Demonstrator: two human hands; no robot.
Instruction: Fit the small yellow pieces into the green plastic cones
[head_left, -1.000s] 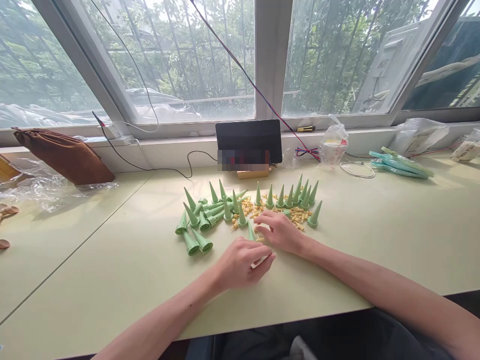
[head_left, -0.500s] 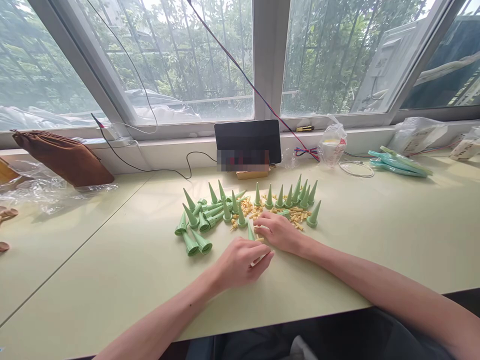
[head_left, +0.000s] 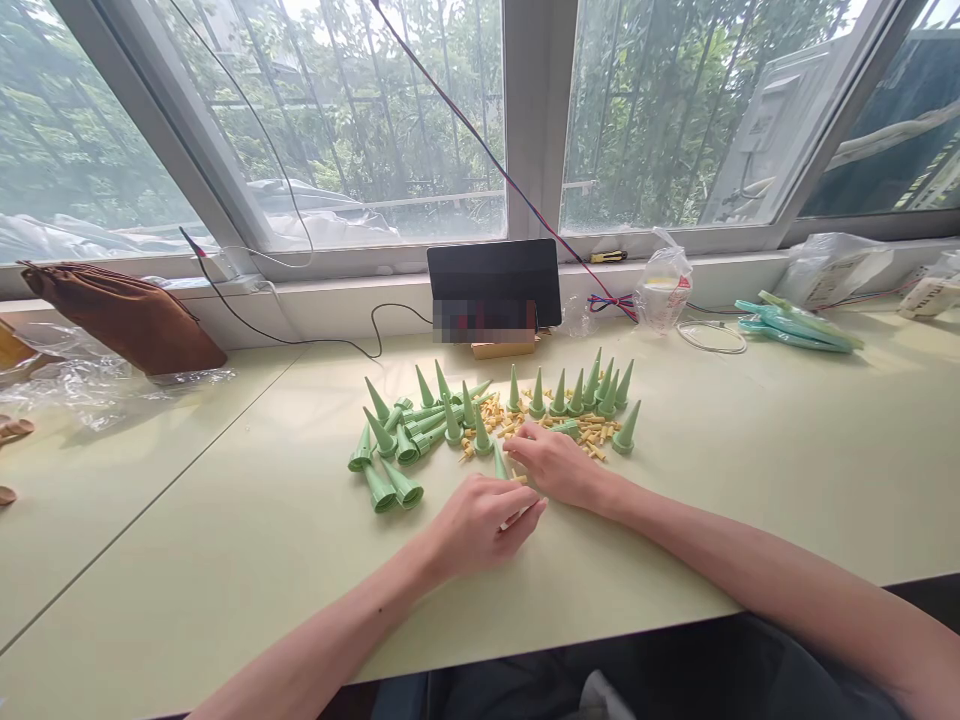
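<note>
My left hand is low over the table with its fingers curled. A green plastic cone points up just behind its knuckles, the base hidden by the hand, which appears to grip it. Beside those fingers shows a small yellow plastic piece. Bent close to the cone's tip are the fingers of my right hand; what they pinch is too small to make out. Behind the hands, loose yellow pieces lie in a pile among several upright green cones. More green cones lie on their sides to the left.
A black tablet leans at the back of the table. At the left is a brown drawstring bag with clear plastic wrap. A bagged cup, a coiled cable and teal packets lie back right.
My right fingers have shifted very slightly left, by the cone's tip. My left hand stays almost where it was, and the cones and yellow pieces on the table look unchanged.
</note>
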